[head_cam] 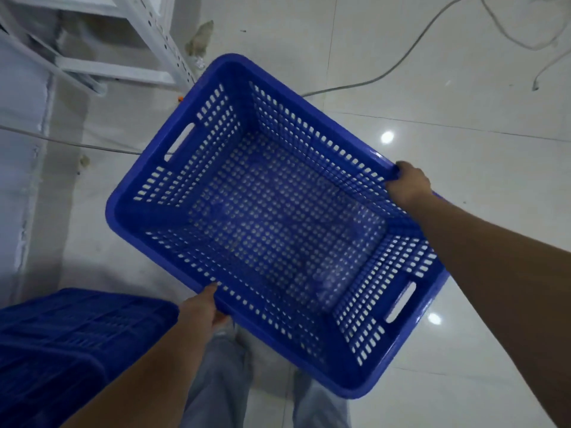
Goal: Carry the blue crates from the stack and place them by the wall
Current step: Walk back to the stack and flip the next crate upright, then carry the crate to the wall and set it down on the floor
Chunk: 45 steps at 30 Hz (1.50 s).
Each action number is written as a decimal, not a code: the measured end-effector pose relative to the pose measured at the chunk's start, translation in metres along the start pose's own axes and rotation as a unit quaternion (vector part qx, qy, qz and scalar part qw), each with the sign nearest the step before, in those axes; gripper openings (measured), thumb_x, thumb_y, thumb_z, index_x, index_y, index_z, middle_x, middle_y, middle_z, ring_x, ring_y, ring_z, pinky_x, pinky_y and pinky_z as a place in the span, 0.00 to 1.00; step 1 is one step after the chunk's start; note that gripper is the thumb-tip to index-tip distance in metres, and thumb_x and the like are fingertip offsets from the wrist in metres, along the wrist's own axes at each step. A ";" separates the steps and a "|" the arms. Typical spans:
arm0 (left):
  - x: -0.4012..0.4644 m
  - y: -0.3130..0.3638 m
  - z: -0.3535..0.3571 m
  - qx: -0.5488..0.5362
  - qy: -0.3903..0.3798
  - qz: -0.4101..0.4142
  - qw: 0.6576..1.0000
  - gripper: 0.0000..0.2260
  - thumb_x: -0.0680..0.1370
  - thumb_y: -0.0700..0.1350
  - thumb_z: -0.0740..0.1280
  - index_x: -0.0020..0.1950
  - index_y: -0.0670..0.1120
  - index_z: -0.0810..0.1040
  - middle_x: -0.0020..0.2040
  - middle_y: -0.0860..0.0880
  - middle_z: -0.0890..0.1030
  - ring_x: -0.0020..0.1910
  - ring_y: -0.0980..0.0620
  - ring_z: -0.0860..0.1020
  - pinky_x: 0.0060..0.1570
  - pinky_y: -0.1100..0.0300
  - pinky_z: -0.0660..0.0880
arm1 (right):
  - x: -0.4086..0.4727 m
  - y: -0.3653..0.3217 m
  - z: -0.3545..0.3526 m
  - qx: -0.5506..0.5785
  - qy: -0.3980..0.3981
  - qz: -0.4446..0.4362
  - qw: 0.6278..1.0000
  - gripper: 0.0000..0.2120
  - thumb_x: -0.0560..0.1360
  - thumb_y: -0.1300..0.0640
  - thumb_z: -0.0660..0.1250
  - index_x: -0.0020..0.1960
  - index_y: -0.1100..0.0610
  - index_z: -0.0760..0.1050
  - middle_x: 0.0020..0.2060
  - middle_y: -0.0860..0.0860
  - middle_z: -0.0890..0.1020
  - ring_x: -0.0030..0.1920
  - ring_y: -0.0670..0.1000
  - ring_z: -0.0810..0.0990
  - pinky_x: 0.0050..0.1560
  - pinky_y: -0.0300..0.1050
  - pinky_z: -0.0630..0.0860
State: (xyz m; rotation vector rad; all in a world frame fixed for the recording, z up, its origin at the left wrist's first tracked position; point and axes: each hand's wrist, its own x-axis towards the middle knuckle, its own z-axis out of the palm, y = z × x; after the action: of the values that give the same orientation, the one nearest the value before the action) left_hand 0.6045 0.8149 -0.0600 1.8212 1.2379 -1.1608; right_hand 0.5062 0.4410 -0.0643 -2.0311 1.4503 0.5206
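Midway, both hands, left hand (202, 310) and right hand (408, 183), grip an empty blue crate (278, 217) by opposite rims above the floor (463, 88), not yet placed; more crates (61, 341) wait.

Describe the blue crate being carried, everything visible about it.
The blue crate is a rectangular open-topped bin of glossy plastic, with slotted walls, a perforated floor and a handle slot in each short end. It is empty, held above the tiled floor and turned diagonally in view. The left hand grips the rim of one long side, and the right hand grips the opposite rim.
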 end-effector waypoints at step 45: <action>0.001 0.172 0.007 0.090 -0.086 0.191 0.974 0.11 0.77 0.50 0.66 0.55 0.44 0.76 0.44 0.46 0.79 0.39 0.47 0.77 0.35 0.52 0.79 | -0.017 0.139 -0.025 0.296 0.075 0.296 0.905 0.33 0.66 0.55 0.73 0.68 0.61 0.66 0.62 0.62 0.75 0.55 0.65 0.78 0.58 0.64 0.76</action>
State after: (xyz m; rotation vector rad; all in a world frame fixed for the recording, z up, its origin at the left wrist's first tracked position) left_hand 0.7631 0.7489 -0.0595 1.9342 0.6626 -1.2062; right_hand 0.3688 0.4036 -0.0680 -1.1598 2.0268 0.1142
